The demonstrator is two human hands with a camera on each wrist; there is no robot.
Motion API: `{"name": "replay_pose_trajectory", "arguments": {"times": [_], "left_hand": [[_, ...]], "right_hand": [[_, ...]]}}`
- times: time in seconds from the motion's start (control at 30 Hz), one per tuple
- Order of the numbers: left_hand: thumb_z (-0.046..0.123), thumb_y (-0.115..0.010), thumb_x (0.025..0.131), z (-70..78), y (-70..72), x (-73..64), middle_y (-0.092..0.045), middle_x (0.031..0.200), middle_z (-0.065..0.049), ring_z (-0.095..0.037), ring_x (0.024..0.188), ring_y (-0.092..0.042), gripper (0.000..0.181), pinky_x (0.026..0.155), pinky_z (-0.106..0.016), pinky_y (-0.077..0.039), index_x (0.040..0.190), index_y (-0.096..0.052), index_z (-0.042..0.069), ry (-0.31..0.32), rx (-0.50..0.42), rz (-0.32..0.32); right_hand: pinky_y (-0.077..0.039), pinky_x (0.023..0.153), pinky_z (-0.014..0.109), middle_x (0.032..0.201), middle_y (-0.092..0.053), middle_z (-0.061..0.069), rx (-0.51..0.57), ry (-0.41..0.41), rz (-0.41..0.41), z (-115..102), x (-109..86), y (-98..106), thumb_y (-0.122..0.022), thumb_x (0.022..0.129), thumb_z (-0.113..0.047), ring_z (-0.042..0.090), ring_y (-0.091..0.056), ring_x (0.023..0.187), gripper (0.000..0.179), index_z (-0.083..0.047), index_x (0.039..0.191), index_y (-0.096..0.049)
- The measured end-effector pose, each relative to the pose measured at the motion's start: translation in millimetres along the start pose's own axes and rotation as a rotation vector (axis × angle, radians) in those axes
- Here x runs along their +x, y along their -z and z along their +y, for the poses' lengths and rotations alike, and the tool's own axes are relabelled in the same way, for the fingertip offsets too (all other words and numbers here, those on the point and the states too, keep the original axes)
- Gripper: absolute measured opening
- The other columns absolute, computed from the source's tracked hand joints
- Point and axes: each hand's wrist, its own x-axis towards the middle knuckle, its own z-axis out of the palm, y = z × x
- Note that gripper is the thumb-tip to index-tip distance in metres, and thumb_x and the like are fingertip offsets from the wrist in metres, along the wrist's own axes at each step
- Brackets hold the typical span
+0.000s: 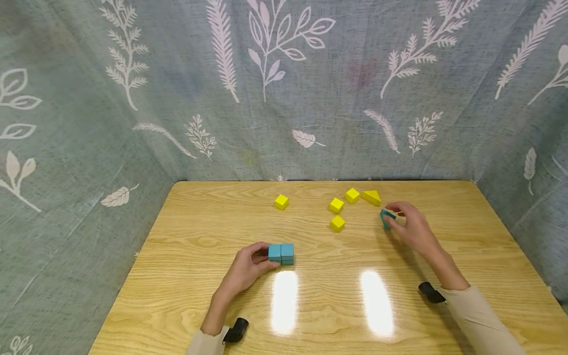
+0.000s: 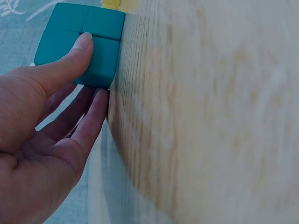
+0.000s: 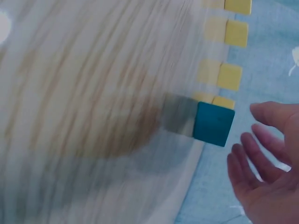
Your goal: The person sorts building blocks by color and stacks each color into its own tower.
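Observation:
Four-square in the left wrist view, a block of teal cubes stands on the table, two wide and two high. My left hand holds these cubes from the left side, thumb across the near faces and fingers behind. Over on the right, a single teal triangular block stands on the table, showing a square face in the right wrist view. My right hand is around it with thumb and fingers spread. A gap shows between fingertips and block in the right wrist view.
Toward the back of the wooden table lie several yellow cubes and a yellow triangular block, the latter just behind the right hand. One yellow cube sits apart, left of the others. Patterned cloth hangs around the table.

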Motion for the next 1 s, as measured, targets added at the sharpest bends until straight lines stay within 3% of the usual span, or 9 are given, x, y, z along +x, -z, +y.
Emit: {"name": "replay_pose_trajectory", "arguments": {"times": [0.3, 0.43, 0.6, 0.8, 1.0], "left_hand": [[-0.003, -0.078, 0.088, -1.8, -1.3, 0.9, -0.066, 0.118, -0.019, -0.036, 0.114, -0.067, 0.035, 0.096, -0.031, -0.057, 0.121, -0.067, -0.004, -0.011, 0.013, 0.006], [-0.003, -0.078, 0.088, -2.6, -2.0, 1.6, -0.066, 0.118, -0.019, -0.036, 0.114, -0.067, 0.035, 0.095, -0.031, -0.057, 0.121, -0.067, -0.004, -0.014, 0.012, 0.008], [-0.002, -0.079, 0.088, -3.7, -2.6, 2.4, -0.066, 0.118, -0.020, -0.036, 0.113, -0.067, 0.036, 0.095, -0.031, -0.057, 0.122, -0.066, -0.004, -0.020, 0.011, 0.005], [-0.002, -0.079, 0.087, -2.6, -1.8, 1.6, -0.067, 0.119, -0.017, -0.034, 0.114, -0.067, 0.037, 0.095, -0.030, -0.057, 0.122, -0.067, -0.002, 0.010, 0.012, 0.009], [-0.002, -0.078, 0.089, -2.3, -0.1, -0.3, -0.066, 0.119, -0.020, -0.036, 0.115, -0.067, 0.036, 0.096, -0.032, -0.056, 0.122, -0.066, -0.004, 0.003, 0.009, 0.008]], "right_hand": [[-0.059, 0.076, 0.055, 0.119, -0.060, 0.036, -0.028, -0.128, -0.106, 5.8, -3.5, 3.5, -0.066, 0.102, -0.008, 0.047, -0.065, 0.097, 0.036, 0.017, 0.127, -0.059], [-0.059, 0.075, 0.053, 0.112, -0.064, 0.033, -0.042, -0.165, -0.145, 5.5, -4.6, 0.6, -0.067, 0.102, -0.013, 0.043, -0.067, 0.093, 0.039, 0.015, 0.127, -0.059], [-0.059, 0.072, 0.052, 0.104, -0.068, 0.029, -0.050, -0.127, -0.127, 6.3, -6.5, -5.0, -0.073, 0.097, -0.006, 0.041, -0.069, 0.089, 0.036, 0.011, 0.125, -0.061], [-0.059, 0.081, 0.055, 0.113, -0.066, 0.033, 0.017, -0.164, -0.110, 3.1, -6.4, -6.7, -0.073, 0.097, -0.009, 0.046, -0.068, 0.099, 0.040, 0.011, 0.128, -0.059], [-0.060, 0.086, 0.049, 0.118, -0.065, 0.031, 0.098, -0.196, -0.105, -7.6, -5.6, -7.6, -0.074, 0.097, -0.011, 0.046, -0.066, 0.106, 0.041, 0.010, 0.129, -0.059]]}}
